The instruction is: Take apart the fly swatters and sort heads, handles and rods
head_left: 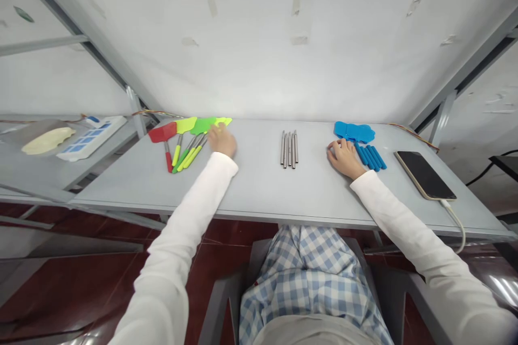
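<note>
My left hand (222,140) is at the right end of a row of flat-headed, swatter-like tools. It is slightly blurred, its fingers over or against the yellow-green head (224,120); the grip is unclear. Beside it lie a green head (203,125), another yellow-green head (186,124) and a red head (162,132), with metal shafts and coloured handles (190,157). My right hand (345,157) rests on the table, fingers apart and loosely bent, holding nothing visible. Just right of it are several blue handles (371,157), and behind them blue flat heads (354,132).
Several metal rods (288,149) lie side by side mid-table. A phone (424,175) with a white cable (455,215) is at the right. On the neighbouring table to the left sit a white power strip (92,138) and a pale yellow flat piece (48,140). A white wall (259,75) closes off the back.
</note>
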A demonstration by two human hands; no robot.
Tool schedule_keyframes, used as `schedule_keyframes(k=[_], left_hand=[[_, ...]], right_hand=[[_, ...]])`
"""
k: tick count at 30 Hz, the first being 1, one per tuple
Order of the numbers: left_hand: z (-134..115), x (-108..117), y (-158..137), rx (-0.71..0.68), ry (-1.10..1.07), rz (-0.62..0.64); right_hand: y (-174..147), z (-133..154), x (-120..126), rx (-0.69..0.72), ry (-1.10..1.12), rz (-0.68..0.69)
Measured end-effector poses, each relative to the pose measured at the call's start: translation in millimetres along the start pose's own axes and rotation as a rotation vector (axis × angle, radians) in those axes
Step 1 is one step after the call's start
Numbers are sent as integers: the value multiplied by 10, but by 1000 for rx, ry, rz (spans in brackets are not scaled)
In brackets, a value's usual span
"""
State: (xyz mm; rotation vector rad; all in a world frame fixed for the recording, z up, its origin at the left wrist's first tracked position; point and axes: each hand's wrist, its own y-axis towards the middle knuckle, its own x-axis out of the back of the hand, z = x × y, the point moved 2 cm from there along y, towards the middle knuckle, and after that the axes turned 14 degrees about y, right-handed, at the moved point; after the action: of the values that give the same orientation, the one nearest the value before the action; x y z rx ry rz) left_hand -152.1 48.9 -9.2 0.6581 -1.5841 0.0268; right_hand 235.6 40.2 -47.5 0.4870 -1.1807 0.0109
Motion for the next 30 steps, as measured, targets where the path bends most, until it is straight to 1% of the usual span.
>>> schedule_keyframes(k=[1, 2, 3, 4, 6, 9, 13, 16, 18, 20, 23, 26, 28, 30], left_hand=[[191, -22, 49, 104, 60, 29], [351, -45, 78, 169, 103, 48], [473, -65, 89, 196, 137, 56], [559, -83, 86, 195, 163, 63], [633, -101, 60, 152, 194, 60], [600, -81, 31, 87, 208, 92], [473, -11, 37, -19, 234, 202], [349, 39, -21, -72, 201, 278], [228, 80, -121, -111, 133, 292], [71, 145, -258, -168, 40, 253], [-212, 285, -476, -306, -96, 134], [-501, 400, -640, -505, -199, 23], [-674, 411, -702, -636, -237, 11], [-826, 371, -723, -717, -251, 28]], right_hand=[[1, 2, -2, -1, 0, 3], [3, 5, -3, -2, 1, 7], [4, 6, -4, -3, 2, 10], [5, 6, -4, -4, 5, 12], [7, 5, -6, -4, 16, 12], [6, 5, -8, -12, 32, 12], [1, 10, -4, -21, 36, 9], [-3, 11, -1, -29, 49, 12], [-3, 18, 1, -40, 81, 19], [1, 46, 13, -54, 149, 28], [19, 143, 81, -82, 348, 9], [58, 273, 213, -102, 675, -38], [103, 334, 308, -118, 907, -63], [166, 353, 388, -122, 1086, -102]])
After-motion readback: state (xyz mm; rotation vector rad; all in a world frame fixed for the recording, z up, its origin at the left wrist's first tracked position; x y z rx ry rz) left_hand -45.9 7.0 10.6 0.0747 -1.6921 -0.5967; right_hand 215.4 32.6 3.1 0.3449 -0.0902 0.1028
